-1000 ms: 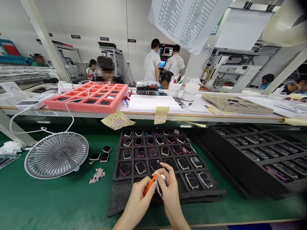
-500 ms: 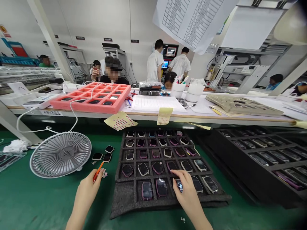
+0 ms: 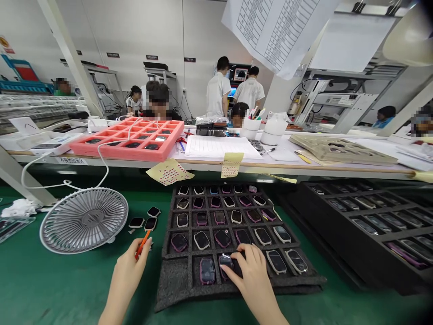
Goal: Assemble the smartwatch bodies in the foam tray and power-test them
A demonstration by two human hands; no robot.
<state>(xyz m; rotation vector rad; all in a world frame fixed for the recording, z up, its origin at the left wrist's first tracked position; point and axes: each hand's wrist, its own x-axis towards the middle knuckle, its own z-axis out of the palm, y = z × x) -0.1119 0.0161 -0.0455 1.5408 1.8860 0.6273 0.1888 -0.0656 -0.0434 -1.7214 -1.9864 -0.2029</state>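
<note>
Watch (image 3: 225, 259) now meets right hand (image 3: 252, 270) (grip unclear); left hand (image 3: 130, 264) still pinches orange stick (image 3: 144, 240).

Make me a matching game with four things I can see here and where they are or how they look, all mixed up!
Things:
1. orange stick
2. fan
3. pink tray
4. right hand

Where or how:
A. up on the shelf
B. at the black tray of watches
C. grey and round
D. between the fingers of the left hand

Right pairs: 1-D, 2-C, 3-A, 4-B
</note>
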